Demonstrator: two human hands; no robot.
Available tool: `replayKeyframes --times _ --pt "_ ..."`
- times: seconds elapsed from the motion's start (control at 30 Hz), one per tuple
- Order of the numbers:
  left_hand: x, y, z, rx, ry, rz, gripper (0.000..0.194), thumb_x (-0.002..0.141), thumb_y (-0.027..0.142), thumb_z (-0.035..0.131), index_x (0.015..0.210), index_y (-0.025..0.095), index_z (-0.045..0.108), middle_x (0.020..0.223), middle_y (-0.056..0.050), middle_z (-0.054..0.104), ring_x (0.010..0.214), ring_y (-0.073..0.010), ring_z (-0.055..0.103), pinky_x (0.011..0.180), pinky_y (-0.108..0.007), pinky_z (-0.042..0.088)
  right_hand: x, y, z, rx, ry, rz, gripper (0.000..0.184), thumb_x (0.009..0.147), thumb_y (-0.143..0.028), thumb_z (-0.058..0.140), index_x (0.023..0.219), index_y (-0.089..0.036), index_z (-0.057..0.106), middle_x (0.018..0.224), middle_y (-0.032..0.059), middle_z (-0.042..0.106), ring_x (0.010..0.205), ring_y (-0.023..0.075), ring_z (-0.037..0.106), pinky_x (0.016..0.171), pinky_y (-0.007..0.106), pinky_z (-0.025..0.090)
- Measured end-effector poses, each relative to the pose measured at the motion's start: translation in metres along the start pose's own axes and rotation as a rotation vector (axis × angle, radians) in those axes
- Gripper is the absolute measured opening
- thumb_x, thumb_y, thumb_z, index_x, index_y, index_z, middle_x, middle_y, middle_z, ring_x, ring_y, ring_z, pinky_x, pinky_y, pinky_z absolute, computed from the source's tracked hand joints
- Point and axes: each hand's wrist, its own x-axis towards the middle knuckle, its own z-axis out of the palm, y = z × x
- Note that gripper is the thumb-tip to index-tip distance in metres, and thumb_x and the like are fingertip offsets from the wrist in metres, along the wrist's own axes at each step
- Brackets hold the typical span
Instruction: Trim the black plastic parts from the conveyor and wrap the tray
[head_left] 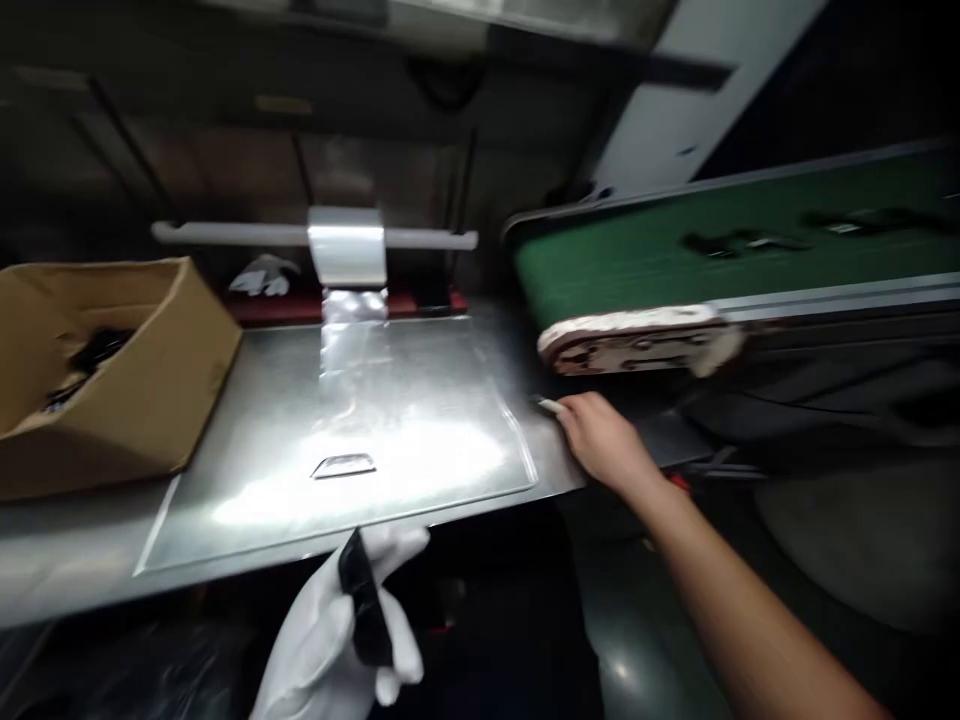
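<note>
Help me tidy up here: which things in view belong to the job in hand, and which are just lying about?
Belonging to the job:
black piece, in the gloved left hand
pale stick, blurred, in the bare right hand
probably the carton, metal tabletop and film roll

Perhaps just lying about, untouched:
dark-edged flat piece on the tabletop
crumpled white material at the back

A: How does the worktop (450,390) look?
B: Like smooth metal, glossy under the glare.
A: And the box (161,400)?
B: Matt brown cardboard. The film roll (348,252) seems to be shiny plastic.
A: The left hand (328,632)?
B: Gloved in matt cloth; its black piece (367,605) resembles smooth plastic.
A: The conveyor belt (611,255)?
B: Matt, though the end plate (637,330) looks rough and patchy.
</note>
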Motion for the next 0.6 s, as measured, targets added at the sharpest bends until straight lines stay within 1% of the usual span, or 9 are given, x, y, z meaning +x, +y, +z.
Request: replayKeyframes --times 0.07,0.17,0.2,0.27,0.33,0.37,0.43,0.5,0.6 --pt "0.002 -0.005 -0.005 -0.003 -0.011 0.101 0.040 0.097 0.047 0.065 0.130 0.026 0.072 0.140 -0.016 0.070 0.049 -0.0075 0.063 0.042 -0.022 0.040 -0.013 -0.027 -0.004 0.103 -0.073 -0.078 0.030 0.105 -0.035 0.049 0.116 -0.016 0.069 0.111 0.0146 0.070 0.098 0.0280 0.068 0.091 0.042 0.053" --pt "0.003 -0.011 -0.010 -0.036 -0.045 0.191 0.040 0.101 0.043 0.057 0.134 0.024 0.071 0.144 -0.018 0.067 0.045 -0.0050 0.062 0.039 -0.020 0.034 -0.041 -0.085 -0.012 0.427 -0.395 -0.355 0.034 0.108 -0.036 0.050 0.140 -0.029 0.061 0.109 0.0037 0.073 0.095 0.0182 0.070 0.086 0.030 0.055" --pt "0.002 -0.013 -0.010 -0.052 -0.047 0.201 0.040 0.102 0.043 0.056 0.135 0.025 0.070 0.148 -0.018 0.064 0.045 -0.0043 0.062 0.039 -0.020 0.034 -0.050 -0.106 -0.014 0.521 -0.508 -0.452 0.036 0.109 -0.034 0.050 0.144 -0.032 0.059 0.108 0.0016 0.073 0.095 0.0160 0.070 0.084 0.027 0.054" --pt "-0.001 -0.014 -0.011 -0.084 -0.060 0.213 0.041 0.102 0.043 0.055 0.137 0.026 0.069 0.156 -0.016 0.057 0.048 -0.0044 0.065 0.039 -0.019 0.035 -0.064 -0.142 -0.013 0.636 -0.627 -0.565 0.034 0.109 -0.030 0.053 0.142 -0.032 0.062 0.107 -0.0004 0.074 0.096 0.0135 0.070 0.084 0.024 0.054" --pt "-0.005 -0.015 -0.012 -0.104 -0.086 0.216 0.042 0.103 0.043 0.054 0.139 0.027 0.067 0.156 -0.015 0.058 0.050 -0.0055 0.067 0.039 -0.018 0.038 -0.069 -0.165 -0.009 0.673 -0.640 -0.596 0.029 0.108 -0.027 0.056 0.134 -0.028 0.066 0.109 -0.0005 0.074 0.098 0.0124 0.070 0.086 0.022 0.053" --pt "-0.006 -0.015 -0.012 -0.112 -0.103 0.218 0.043 0.103 0.043 0.053 0.141 0.026 0.065 0.146 -0.016 0.066 0.050 -0.0062 0.066 0.039 -0.018 0.038 -0.070 -0.172 -0.006 0.680 -0.631 -0.599 0.027 0.107 -0.025 0.057 0.132 -0.025 0.066 0.112 -0.0005 0.074 0.099 0.0117 0.070 0.088 0.021 0.053" --pt "-0.008 -0.015 -0.013 -0.118 -0.145 0.224 0.046 0.105 0.043 0.050 0.144 0.023 0.062 0.110 -0.013 0.081 0.047 -0.0070 0.062 0.040 -0.016 0.038 -0.070 -0.178 -0.002 0.681 -0.607 -0.613 0.027 0.106 -0.020 0.056 0.132 -0.022 0.064 0.118 -0.0007 0.075 0.104 0.0102 0.070 0.092 0.018 0.052" --pt "-0.007 -0.016 -0.013 -0.120 -0.182 0.239 0.047 0.106 0.043 0.048 0.146 0.021 0.060 0.088 -0.010 0.081 0.044 -0.0070 0.058 0.039 -0.014 0.038 -0.070 -0.178 0.001 0.671 -0.562 -0.642 0.029 0.104 -0.017 0.057 0.133 -0.020 0.063 0.123 -0.0003 0.075 0.108 0.0102 0.071 0.096 0.017 0.051" --pt "-0.006 -0.014 -0.012 -0.116 -0.181 0.214 0.047 0.104 0.045 0.051 0.143 0.022 0.063 0.110 -0.015 0.080 0.046 -0.0064 0.061 0.039 -0.014 0.039 -0.072 -0.176 0.003 0.654 -0.529 -0.676 0.028 0.105 -0.018 0.058 0.132 -0.018 0.066 0.119 0.0018 0.076 0.103 0.0122 0.072 0.091 0.020 0.054"
